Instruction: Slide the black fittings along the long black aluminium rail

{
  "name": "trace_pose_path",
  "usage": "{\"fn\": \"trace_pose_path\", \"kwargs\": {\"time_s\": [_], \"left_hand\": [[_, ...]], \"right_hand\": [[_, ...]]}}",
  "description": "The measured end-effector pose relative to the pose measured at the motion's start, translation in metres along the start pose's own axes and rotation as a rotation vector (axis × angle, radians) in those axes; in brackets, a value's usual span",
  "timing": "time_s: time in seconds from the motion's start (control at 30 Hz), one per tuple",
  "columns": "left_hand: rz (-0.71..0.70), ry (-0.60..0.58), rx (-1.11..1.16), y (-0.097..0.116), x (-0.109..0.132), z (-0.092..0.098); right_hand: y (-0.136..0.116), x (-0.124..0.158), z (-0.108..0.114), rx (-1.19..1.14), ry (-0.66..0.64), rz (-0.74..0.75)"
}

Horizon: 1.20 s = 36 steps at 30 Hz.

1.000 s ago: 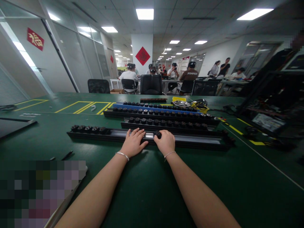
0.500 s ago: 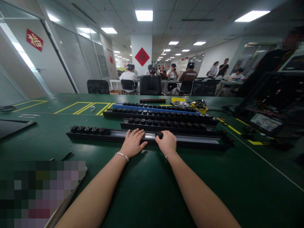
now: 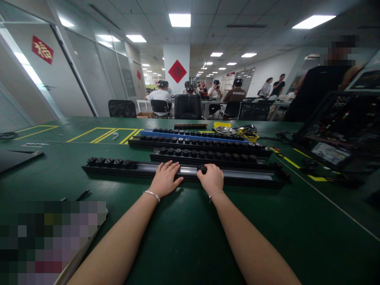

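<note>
A long black rail (image 3: 246, 175) with a shiny metal groove lies across the green table in front of me. My left hand (image 3: 164, 179) rests flat on it, fingers stretched out over the groove. My right hand (image 3: 211, 179) is closed around a small black knob-like part (image 3: 203, 169) sitting on the rail. Several more black parts (image 3: 109, 162) stand in a row at the rail's left end. Both wrists wear thin bracelets.
Three more rails (image 3: 204, 148) full of black parts lie behind, one on a blue strip. A metal dish (image 3: 225, 130) and yellow tray sit beyond them. Dark equipment (image 3: 338, 130) stands at right, with a person in black behind it. Seated people work far back.
My right hand with the black part has slid slightly to the right along the rail. The person in black at far right has moved further into view.
</note>
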State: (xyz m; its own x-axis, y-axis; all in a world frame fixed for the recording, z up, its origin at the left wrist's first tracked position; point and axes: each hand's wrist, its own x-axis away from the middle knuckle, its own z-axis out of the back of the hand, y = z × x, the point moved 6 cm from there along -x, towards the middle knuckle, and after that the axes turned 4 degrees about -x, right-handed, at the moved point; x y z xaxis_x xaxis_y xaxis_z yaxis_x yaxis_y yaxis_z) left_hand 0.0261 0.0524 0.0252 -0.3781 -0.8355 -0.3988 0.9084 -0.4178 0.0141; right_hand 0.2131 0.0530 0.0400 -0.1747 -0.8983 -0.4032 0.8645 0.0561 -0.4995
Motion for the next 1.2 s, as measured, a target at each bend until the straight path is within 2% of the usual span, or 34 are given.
{"fn": "trace_pose_path", "kwargs": {"time_s": [0.33, 0.63, 0.9, 1.2], "left_hand": [[0.012, 0.021, -0.096, 0.002, 0.001, 0.002], [0.018, 0.018, -0.099, 0.003, 0.001, 0.005], [0.022, 0.013, -0.085, 0.002, 0.001, 0.004], [0.023, 0.017, -0.077, 0.001, 0.001, 0.002]], "right_hand": [[0.007, 0.000, 0.002, 0.004, 0.035, -0.009], [0.011, -0.001, 0.005, -0.019, 0.015, -0.017], [0.015, -0.003, 0.008, 0.006, -0.016, 0.041], [0.023, -0.001, 0.009, -0.005, 0.056, 0.072]]}}
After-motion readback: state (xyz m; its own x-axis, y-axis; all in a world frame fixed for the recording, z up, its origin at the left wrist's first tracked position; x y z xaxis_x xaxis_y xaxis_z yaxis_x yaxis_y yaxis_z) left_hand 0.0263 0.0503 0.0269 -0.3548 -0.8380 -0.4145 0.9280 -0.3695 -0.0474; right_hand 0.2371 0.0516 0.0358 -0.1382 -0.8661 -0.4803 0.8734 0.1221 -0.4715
